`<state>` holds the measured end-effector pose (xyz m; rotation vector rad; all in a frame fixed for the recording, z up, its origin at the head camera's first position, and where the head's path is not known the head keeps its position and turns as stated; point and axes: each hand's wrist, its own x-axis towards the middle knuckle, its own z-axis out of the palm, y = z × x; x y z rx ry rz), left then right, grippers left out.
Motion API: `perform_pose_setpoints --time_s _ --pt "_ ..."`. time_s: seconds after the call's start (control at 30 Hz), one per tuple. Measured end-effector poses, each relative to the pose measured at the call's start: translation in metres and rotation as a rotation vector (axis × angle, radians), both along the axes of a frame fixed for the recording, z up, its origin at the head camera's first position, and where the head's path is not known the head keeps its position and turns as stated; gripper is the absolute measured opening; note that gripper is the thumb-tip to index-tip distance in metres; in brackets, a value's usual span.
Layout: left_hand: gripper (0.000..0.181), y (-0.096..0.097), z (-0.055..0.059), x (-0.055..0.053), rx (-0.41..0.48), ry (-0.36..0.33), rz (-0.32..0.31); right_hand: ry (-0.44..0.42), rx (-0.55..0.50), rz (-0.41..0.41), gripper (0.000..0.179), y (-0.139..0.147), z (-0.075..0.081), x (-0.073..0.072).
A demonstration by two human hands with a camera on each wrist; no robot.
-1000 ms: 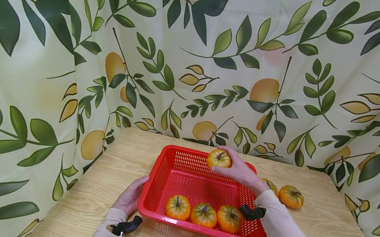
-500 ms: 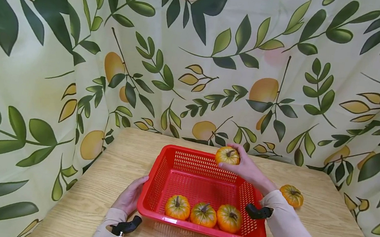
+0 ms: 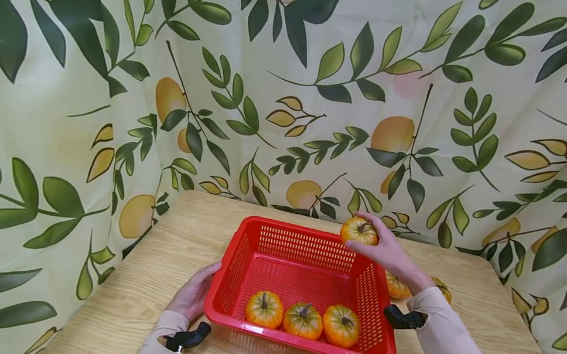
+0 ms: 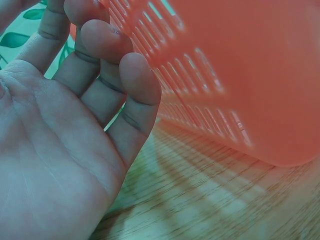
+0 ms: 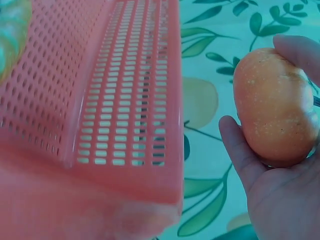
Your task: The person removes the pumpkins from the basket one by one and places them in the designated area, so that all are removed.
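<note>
My right hand [image 3: 386,248] grips a small orange pumpkin [image 3: 357,231], thumb and fingers on opposite sides, over the back right corner of the red plastic basket [image 3: 386,325]. In the right wrist view the pumpkin [image 5: 275,107] fills the grasp, beside the basket's slotted wall [image 5: 120,100]. At the basket's left side is my left hand [image 3: 193,294], lightly bent fingertips against the outer wall. The left wrist view shows its palm and fingers [image 4: 140,82] next to that wall. Inside, three pumpkins [image 3: 303,320] line the front side.
Two more pumpkins lie on the wooden table [image 3: 204,220] right of the basket: one [image 3: 397,286] partly behind my right wrist, another [image 3: 442,289] partly behind the sleeve. A leaf-patterned cloth [image 3: 295,84] hangs along the back and sides.
My right hand has carried the pumpkin rightward and slightly back, from above the basket toward its back right corner. The left hand and basket hold their places.
</note>
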<state>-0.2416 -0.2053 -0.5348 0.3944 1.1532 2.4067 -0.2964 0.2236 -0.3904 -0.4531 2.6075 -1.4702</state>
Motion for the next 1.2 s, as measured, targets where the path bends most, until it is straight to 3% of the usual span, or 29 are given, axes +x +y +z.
perform_pose_setpoints --time_s 0.37,0.63,1.2 --pt "0.036 0.0 0.001 0.001 0.017 -0.005 -0.001 0.026 0.04 -0.036 0.079 0.024 0.006 0.006" --pt "0.035 0.0 0.001 0.001 -0.03 -0.027 0.02 0.017 0.047 -0.052 0.078 0.039 0.003 0.01" --pt "0.033 0.001 0.002 0.002 -0.03 -0.053 0.025 0.05 0.064 -0.108 0.076 0.067 0.001 0.02"
